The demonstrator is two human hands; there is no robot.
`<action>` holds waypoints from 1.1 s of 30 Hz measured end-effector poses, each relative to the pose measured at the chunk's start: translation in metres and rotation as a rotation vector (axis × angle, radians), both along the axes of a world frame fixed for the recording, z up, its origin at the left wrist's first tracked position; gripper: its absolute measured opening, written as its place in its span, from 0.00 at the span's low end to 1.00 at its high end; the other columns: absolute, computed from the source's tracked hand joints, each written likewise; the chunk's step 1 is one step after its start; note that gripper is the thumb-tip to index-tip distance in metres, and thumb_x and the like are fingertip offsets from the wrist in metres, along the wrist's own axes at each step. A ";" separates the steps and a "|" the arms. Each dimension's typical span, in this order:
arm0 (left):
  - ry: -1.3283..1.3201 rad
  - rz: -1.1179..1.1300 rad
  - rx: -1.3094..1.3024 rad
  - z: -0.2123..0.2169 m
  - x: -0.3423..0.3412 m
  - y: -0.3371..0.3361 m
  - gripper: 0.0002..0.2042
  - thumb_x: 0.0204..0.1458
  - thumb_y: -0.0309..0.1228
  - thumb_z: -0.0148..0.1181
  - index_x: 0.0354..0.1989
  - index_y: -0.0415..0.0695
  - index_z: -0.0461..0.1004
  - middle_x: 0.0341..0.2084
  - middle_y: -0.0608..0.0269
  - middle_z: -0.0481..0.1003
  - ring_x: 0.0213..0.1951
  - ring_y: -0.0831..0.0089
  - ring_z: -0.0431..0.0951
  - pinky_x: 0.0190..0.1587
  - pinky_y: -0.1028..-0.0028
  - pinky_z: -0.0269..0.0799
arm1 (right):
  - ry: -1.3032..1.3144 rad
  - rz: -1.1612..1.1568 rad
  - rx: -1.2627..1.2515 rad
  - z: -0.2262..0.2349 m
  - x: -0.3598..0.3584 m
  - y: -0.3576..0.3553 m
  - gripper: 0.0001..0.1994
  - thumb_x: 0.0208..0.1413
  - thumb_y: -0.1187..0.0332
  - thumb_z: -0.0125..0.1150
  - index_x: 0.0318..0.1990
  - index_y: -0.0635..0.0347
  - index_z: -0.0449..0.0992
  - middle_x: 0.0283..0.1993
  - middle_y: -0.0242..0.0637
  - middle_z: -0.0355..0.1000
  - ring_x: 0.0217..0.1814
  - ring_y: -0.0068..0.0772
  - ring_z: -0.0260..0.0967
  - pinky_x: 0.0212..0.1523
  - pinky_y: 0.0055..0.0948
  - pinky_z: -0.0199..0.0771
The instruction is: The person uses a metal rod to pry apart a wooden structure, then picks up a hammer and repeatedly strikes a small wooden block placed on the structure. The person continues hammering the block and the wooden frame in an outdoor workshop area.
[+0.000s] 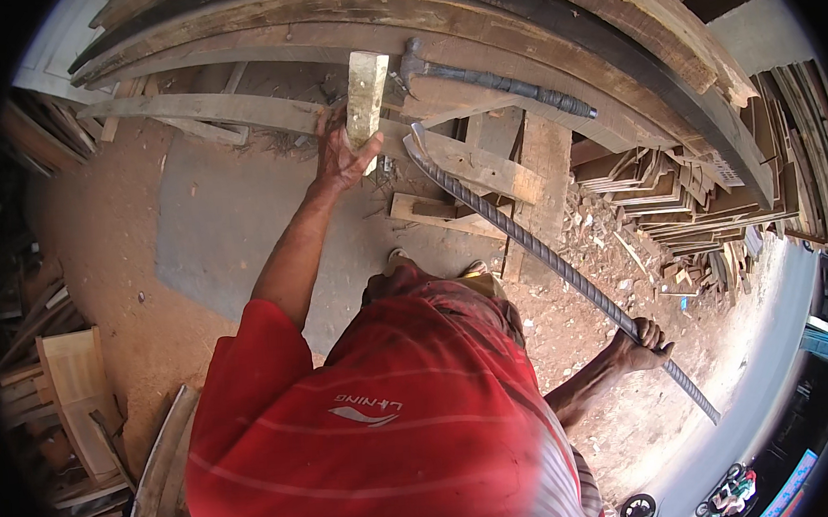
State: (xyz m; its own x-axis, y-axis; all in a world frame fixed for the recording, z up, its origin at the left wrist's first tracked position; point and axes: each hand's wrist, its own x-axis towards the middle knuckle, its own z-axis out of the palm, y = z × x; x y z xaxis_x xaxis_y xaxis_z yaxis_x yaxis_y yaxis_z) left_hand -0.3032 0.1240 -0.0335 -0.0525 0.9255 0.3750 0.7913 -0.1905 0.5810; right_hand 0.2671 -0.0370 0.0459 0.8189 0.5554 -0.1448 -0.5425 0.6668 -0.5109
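— What is around you?
— Red dirt ground (130,266), stacked planks (532,24) at twelve o'clock.
— Your fingers?
— My left hand (339,154) grasps the short wood block (366,91). My right hand (642,344), at four o'clock, is clenched on the ribbed steel bar (527,242).

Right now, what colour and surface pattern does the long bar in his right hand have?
Dark grey metal with spiral ribbing, like rebar. The crowbar shows best in the head view.
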 end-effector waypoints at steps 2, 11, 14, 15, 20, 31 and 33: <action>-0.008 -0.019 -0.089 0.001 0.000 0.003 0.30 0.51 0.49 0.59 0.60 0.44 0.71 0.58 0.49 0.70 0.62 0.51 0.66 0.70 0.43 0.41 | -0.060 0.036 0.041 0.019 0.010 0.006 0.20 0.63 0.56 0.54 0.21 0.53 0.63 0.11 0.23 0.48 0.09 0.19 0.45 0.12 0.20 0.52; -0.554 0.095 0.043 0.003 0.059 -0.070 0.31 0.49 0.45 0.63 0.55 0.34 0.68 0.42 0.53 0.72 0.44 0.62 0.73 0.48 0.63 0.70 | -0.462 0.420 0.499 0.155 -0.002 0.022 0.22 0.63 0.50 0.55 0.32 0.63 0.68 0.12 0.24 0.55 0.09 0.16 0.54 0.10 0.17 0.56; -0.670 0.096 -0.073 -0.017 0.077 -0.113 0.28 0.51 0.43 0.63 0.53 0.34 0.70 0.41 0.53 0.73 0.42 0.62 0.74 0.47 0.63 0.70 | -0.604 0.427 0.533 0.177 -0.013 0.011 0.24 0.64 0.47 0.53 0.35 0.66 0.70 0.13 0.26 0.58 0.10 0.17 0.56 0.11 0.17 0.59; -0.667 0.098 -0.134 -0.035 0.075 -0.129 0.27 0.51 0.42 0.63 0.53 0.34 0.70 0.40 0.53 0.73 0.41 0.62 0.74 0.47 0.63 0.71 | -0.637 0.432 0.510 0.182 -0.021 0.006 0.25 0.64 0.46 0.53 0.35 0.66 0.70 0.14 0.27 0.59 0.10 0.17 0.56 0.11 0.17 0.59; -0.690 0.081 -0.414 -0.076 0.075 -0.186 0.26 0.54 0.41 0.61 0.55 0.34 0.71 0.38 0.58 0.75 0.40 0.67 0.74 0.46 0.66 0.71 | -0.810 0.493 0.388 0.190 -0.068 -0.004 0.29 0.65 0.42 0.51 0.37 0.68 0.71 0.16 0.27 0.61 0.11 0.16 0.57 0.09 0.18 0.59; -0.767 -0.058 -0.622 -0.109 0.046 -0.184 0.26 0.55 0.41 0.63 0.57 0.35 0.72 0.48 0.53 0.78 0.48 0.66 0.78 0.54 0.67 0.71 | -0.996 0.298 0.092 0.171 -0.076 0.004 0.28 0.59 0.42 0.59 0.44 0.64 0.72 0.22 0.34 0.62 0.12 0.29 0.59 0.08 0.30 0.63; -0.815 -0.030 -0.612 -0.106 0.047 -0.180 0.26 0.55 0.40 0.63 0.57 0.35 0.72 0.47 0.54 0.78 0.48 0.67 0.77 0.53 0.68 0.71 | -1.108 0.131 -0.042 0.157 -0.071 0.021 0.23 0.58 0.48 0.65 0.38 0.63 0.70 0.20 0.34 0.61 0.12 0.27 0.58 0.08 0.28 0.62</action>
State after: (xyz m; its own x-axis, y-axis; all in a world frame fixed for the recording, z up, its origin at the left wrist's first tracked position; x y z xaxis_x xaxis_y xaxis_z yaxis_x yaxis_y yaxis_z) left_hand -0.2559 -0.0556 -0.1399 -0.0537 0.9516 -0.3025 0.1110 0.3068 0.9453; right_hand 0.1960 -0.0157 0.2033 0.4425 0.6587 0.6085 0.1622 0.6086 -0.7767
